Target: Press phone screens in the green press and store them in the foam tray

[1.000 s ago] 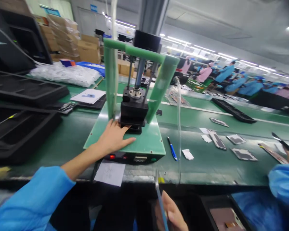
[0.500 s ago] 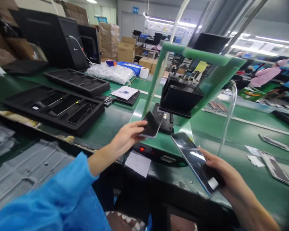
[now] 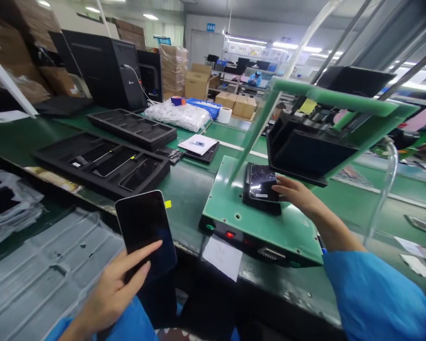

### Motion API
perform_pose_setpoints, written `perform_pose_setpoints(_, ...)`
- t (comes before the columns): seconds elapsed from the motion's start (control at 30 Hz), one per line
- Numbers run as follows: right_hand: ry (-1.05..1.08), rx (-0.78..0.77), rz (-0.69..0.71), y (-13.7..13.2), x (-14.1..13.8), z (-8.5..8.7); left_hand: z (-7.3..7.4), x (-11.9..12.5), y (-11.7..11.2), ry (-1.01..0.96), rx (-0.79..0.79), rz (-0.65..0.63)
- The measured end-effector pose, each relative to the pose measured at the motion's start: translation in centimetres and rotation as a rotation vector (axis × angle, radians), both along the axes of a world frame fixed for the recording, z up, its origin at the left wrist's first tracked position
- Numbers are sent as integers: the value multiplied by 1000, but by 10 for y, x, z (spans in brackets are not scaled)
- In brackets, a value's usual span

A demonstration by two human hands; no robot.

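Note:
My left hand [image 3: 115, 284] holds a dark-screened smartphone [image 3: 145, 227] upright at the left, in front of the bench edge. Two fingers lie across its face, and a yellow tab sticks out at its right side. My right hand [image 3: 298, 194] has its fingers on the right edge of a second smartphone [image 3: 261, 182]. That phone lies face up on the black fixture [image 3: 270, 207] of a green bench press [image 3: 227, 203]. Above it hangs the black press block [image 3: 305, 147], apart from the phone. My right thumb is partly hidden.
A black foam tray [image 3: 92, 177] with several phones lies left on the green bench, another foam tray [image 3: 135, 128] behind it. A notepad [image 3: 198, 144], a bag of white pieces [image 3: 177, 115] and a computer tower [image 3: 106, 71] stand farther back. A clear hose [image 3: 383, 189] hangs right.
The phone in my right hand has moved onto the press fixture. My left hand has drawn its phone away from the press, down and left. The view has turned left.

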State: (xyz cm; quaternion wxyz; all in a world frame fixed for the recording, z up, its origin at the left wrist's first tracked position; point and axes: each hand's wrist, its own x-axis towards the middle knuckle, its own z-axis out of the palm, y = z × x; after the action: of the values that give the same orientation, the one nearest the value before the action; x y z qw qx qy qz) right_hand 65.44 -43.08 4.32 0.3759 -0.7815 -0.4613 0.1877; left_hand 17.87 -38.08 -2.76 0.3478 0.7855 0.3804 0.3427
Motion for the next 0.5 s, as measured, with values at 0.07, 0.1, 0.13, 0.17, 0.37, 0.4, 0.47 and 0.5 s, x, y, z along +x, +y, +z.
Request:
perform_pose_setpoints(0.07,-145,-78,-8,2,-1,1,2,19,11,107,291,-50)
perform_pose_setpoints(0.1,-199,-99,-29,2,-4,1,2,32,17,153,439,-78)
perform_pose_setpoints(0.13,-279,-120,-47,0,-9,0,3,48,24,196,577,-101)
perform_pose_setpoints(0.17,-374,-142,-63,-4,-16,-2,3,65,30,241,698,-119)
perform_pose_setpoints(0.37,-874,-118,140,-84,-35,-27,1,142,58,480,962,-222)
perform_pose_setpoints(0.4,-907,-84,234,-101,-33,-33,1,147,61,495,968,-241)
perform_pose_setpoints(0.47,-973,-77,381,-129,-32,-43,-1,152,64,498,984,-256)
perform_pose_setpoints(0.5,-1016,-75,399,-139,-33,-47,-2,152,65,490,994,-252)
